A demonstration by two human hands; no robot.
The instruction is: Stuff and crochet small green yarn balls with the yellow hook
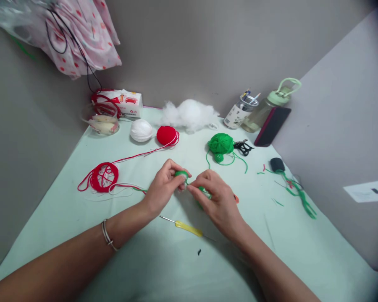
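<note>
Above pale cloth [138, 260], both hands [164, 188] [217, 197] nearly closed, pinching green yarn [180, 173]

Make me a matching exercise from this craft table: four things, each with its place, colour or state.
Things:
1. Left hand
2. Crochet hook
3. Large green yarn ball
4. White stuffing

Matches:
A. Beside the black scissors
B. Yellow-handled
C. Between the red-and-white box and the pencil jar
D. Gripping a small green piece

Pairs: 1-D, 2-B, 3-A, 4-C
</note>
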